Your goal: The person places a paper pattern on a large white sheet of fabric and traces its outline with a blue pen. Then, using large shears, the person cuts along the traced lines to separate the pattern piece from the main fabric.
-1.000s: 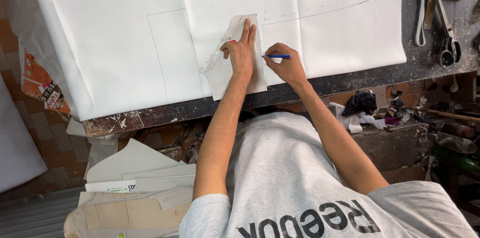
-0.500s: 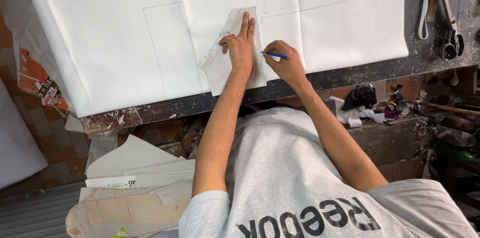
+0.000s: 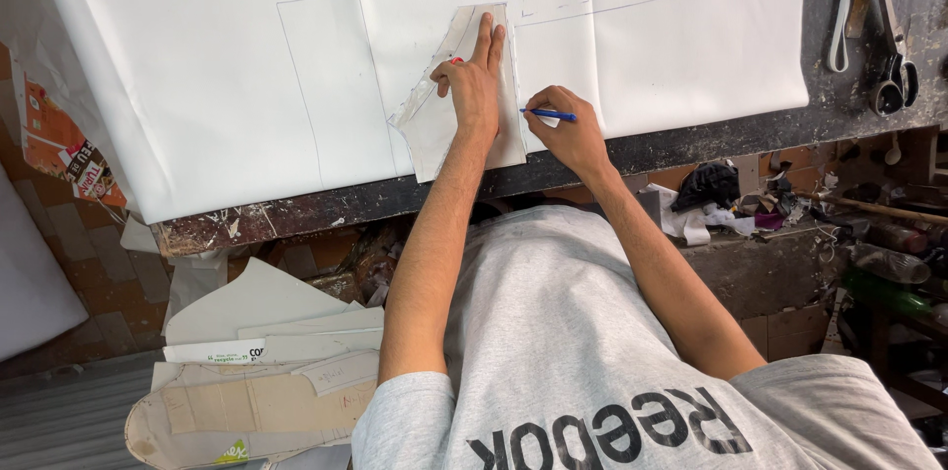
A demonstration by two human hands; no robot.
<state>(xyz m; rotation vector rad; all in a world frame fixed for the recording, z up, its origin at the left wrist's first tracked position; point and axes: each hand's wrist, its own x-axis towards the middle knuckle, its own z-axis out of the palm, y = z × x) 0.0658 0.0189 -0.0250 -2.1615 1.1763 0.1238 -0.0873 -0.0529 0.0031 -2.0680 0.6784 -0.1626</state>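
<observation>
a head-worn camera looks down on a person in a grey t-shirt (image 3: pixel 583 332) leaning over a dark, paint-spattered bench (image 3: pixel 691 144). a large white sheet (image 3: pixel 197 85) covers most of the bench top, with thin drawn lines across it. near the bench's front edge, at the centre of the view, a pale paper pattern piece (image 3: pixel 434 124) lies flat on the white sheet. the left hand (image 3: pixel 474 85) presses down on this pattern piece, palm flat, fingers stretched straight toward twelve o'clock and lying close together; its grip closes on nothing. just beside it, at three o'clock from the left hand, the right hand (image 3: pixel 568 129) has its grip clamped on a blue pen (image 3: pixel 549 115). the pen lies nearly level and points toward nine o'clock, its tip at the right edge of the pattern piece. at about two o'clock, on the bare bench beyond the white sheet, lie a pair of scissors (image 3: pixel 894 70) and a loop of white strap (image 3: pixel 839 6). at about eight o'clock, below the bench, cardboard and paper pieces (image 3: pixel 257 352) are stacked. at three o'clock, a low shelf (image 3: pixel 770 233) holds dark and white scraps.
</observation>
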